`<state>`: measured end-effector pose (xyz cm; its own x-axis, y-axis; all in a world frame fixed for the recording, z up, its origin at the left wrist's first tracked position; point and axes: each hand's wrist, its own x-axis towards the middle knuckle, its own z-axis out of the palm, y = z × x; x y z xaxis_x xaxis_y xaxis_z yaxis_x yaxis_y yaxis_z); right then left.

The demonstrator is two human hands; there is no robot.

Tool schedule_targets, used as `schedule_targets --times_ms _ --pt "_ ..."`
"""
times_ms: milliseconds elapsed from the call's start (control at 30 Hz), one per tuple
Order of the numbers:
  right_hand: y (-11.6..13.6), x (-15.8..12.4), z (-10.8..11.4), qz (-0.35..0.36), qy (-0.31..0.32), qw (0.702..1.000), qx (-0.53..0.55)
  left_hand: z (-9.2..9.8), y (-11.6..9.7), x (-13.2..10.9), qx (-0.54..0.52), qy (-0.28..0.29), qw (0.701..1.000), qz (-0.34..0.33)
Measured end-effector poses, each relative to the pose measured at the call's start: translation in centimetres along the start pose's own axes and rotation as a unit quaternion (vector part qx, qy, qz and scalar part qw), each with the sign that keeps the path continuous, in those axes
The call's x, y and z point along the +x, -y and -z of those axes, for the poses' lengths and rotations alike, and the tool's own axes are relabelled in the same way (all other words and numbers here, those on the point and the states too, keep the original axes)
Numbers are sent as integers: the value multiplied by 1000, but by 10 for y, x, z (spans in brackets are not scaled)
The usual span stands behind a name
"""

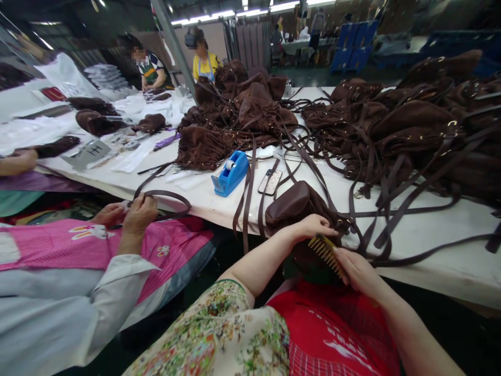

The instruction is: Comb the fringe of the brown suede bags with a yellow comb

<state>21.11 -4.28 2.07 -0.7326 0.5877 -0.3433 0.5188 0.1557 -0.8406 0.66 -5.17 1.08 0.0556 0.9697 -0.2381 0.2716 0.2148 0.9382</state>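
My right hand (358,269) grips a yellowish-brown comb (327,255), its teeth pointing down and to the left over my lap. Close beside it, my left hand (317,226) is closed at the near side of a dark brown leather bag (291,206). That bag rests at the table's front edge, its smooth base turned to the left and its straps trailing across the tabletop. What the left fingers pinch is partly hidden, but they appear to hold the bag's edge. Below the hands, the bag's lower part lies in shadow.
A blue tape dispenser (230,173) and a phone (270,181) lie on the white table (195,190). Piles of brown fringed bags (250,104) and more bags (415,125) stand behind. At left, a co-worker's hands (136,214) hold a dark strap (172,194).
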Motion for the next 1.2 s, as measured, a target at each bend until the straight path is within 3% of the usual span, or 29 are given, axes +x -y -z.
schedule_targets --times_ms 100,167,300,367,433,500,567,667,800,967,1033,1100,1167,1200 --pt "1 -3 -3 -17 -5 1000 -11 -14 1 7 86 -81 992 40" --pt "8 -9 -12 7 24 1000 -9 -26 -1 11 201 -119 972 26" --pt "31 -22 -34 96 106 990 7 -43 -8 10 352 -134 926 -15" --pt "37 -21 -30 72 46 995 43 -43 -9 5 348 -118 930 -23" --pt "33 -12 -13 25 -95 994 50 -40 -8 -2 343 -108 931 -60" --pt "22 0 11 -10 -262 965 -30 -37 -5 -12 351 -108 924 -110" --pt "9 14 29 -42 -351 924 -143 -35 -2 -22 363 -111 915 -140" --pt "-1 32 33 -77 -327 914 -228 -37 -1 -30 376 -105 907 -157" --pt "3 46 17 -72 -328 906 -256 -38 -7 -35 377 -81 904 -184" --pt "11 51 19 -60 -322 901 -285 -31 -32 -50 318 -2 916 -246" --pt "13 50 24 -67 -316 891 -319 -22 -45 -57 310 3 917 -251" --pt "13 49 30 -69 -327 879 -340 -8 -54 -58 311 -87 921 -217" --pt "12 49 38 -66 -350 864 -355 9 -56 -53 305 -213 917 -144" --pt "10 49 43 -67 -363 856 -362 17 -54 -48 303 -250 913 -111"
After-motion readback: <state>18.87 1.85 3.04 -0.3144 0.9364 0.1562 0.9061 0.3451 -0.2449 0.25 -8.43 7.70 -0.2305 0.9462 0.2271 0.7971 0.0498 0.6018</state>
